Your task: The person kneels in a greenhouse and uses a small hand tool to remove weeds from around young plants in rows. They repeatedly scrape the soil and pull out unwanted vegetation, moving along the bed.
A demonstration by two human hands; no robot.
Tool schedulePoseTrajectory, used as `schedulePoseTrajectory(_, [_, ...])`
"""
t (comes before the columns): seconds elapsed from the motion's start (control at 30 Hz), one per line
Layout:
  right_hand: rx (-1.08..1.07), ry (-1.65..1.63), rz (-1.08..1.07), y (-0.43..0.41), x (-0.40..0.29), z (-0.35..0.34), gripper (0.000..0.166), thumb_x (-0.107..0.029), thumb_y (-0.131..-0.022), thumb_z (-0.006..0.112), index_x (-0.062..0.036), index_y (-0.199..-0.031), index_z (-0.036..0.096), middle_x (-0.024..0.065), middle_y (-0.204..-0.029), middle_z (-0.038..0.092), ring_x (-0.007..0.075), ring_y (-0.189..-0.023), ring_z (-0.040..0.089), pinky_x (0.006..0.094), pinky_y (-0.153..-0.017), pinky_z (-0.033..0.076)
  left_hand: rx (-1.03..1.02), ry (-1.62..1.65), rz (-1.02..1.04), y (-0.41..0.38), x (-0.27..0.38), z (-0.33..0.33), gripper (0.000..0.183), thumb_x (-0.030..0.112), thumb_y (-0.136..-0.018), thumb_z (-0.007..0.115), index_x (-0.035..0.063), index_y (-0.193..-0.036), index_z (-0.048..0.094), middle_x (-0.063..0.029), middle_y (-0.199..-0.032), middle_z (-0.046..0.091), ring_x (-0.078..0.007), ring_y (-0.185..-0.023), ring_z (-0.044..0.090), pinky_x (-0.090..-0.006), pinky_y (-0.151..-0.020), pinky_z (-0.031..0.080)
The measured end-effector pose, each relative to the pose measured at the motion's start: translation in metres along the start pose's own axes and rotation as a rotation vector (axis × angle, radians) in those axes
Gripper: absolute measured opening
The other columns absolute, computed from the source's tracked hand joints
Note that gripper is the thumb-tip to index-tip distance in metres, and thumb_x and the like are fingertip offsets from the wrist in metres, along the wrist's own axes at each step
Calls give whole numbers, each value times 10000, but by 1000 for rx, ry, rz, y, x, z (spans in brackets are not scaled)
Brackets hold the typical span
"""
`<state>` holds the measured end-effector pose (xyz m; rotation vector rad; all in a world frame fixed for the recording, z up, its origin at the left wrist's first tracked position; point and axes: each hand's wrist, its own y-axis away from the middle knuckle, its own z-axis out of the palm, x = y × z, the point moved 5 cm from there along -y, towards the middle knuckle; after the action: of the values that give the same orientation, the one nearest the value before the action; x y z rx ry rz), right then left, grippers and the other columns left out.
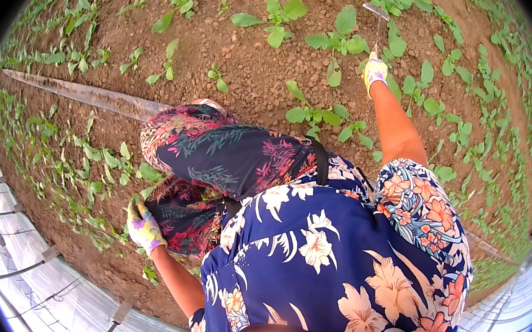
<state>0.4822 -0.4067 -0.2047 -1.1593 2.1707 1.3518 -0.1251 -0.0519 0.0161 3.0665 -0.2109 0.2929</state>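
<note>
My right hand (376, 73), in a yellow and white patterned glove, grips a small hand hoe. The hoe's metal blade (376, 11) is out at arm's length, by the leaves of a green seedling (395, 41). Just left of the tool stands another leafy seedling (339, 41) in the brown soil. My left hand (145, 228), gloved alike, hangs low beside my bent knee, close to small green plants. Its fingertips point towards the leaves; whether they hold anything cannot be made out.
A narrow strip of clear plastic (81, 93) runs along the soil, up to my patterned trouser leg (228, 157). Rows of seedlings (483, 100) continue on the right, and more plants (89, 154) grow on the left. Ribbed plastic sheeting (67, 281) borders the bed.
</note>
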Motion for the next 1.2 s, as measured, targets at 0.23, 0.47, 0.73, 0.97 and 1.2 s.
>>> schedulePoseTrajectory(0.23, [-72, 271, 37, -32, 30, -7, 599, -476, -936, 426, 53, -1187, 554, 246, -1085, 621, 349, -958, 632, 421, -773, 510, -23, 24, 3, 0, 11, -4, 350, 250, -951, 506, 23, -1208, 575, -153, -1128, 649, -254, -981, 632, -322, -854, 469])
schedulePoseTrajectory(0.47, [-52, 500, -114, -22, 55, -22, 606, -474, -934, 444, 42, -1244, 514, 224, -1111, 615, 339, -964, 625, 412, -806, 508, 9, 64, 38, -6, 4, 3, 345, 250, -943, 522, 9, -1176, 602, -174, -1101, 652, -290, -988, 629, -355, -861, 470])
schedulePoseTrajectory(0.73, [58, 54, 17, 4, 52, -35, 566, -464, -953, 417, 41, -1171, 548, 189, -934, 647, 301, -807, 629, 403, -672, 499, -13, 95, 11, -2, 14, 2, 319, 201, -946, 519, -6, -1176, 593, -175, -1107, 650, -261, -984, 631, -330, -866, 466])
schedulePoseTrajectory(0.97, [-115, -382, 217, 23, 46, -16, 381, -398, -960, 460, -36, -884, 550, 56, -598, 472, 193, -503, 471, 378, -532, 414, -6, 92, 7, -1, 8, -5, 321, 192, -941, 526, -12, -1181, 588, -170, -1114, 649, -252, -996, 627, -325, -877, 460])
schedulePoseTrajectory(1.2, [-138, -236, 225, 20, 62, -7, 412, -409, -953, 465, -20, -1021, 581, 86, -701, 558, 205, -590, 531, 362, -570, 451, 4, 103, 14, -3, 2, 0, 320, 195, -940, 526, -8, -1178, 590, -161, -1119, 649, -251, -999, 624, -333, -877, 459])
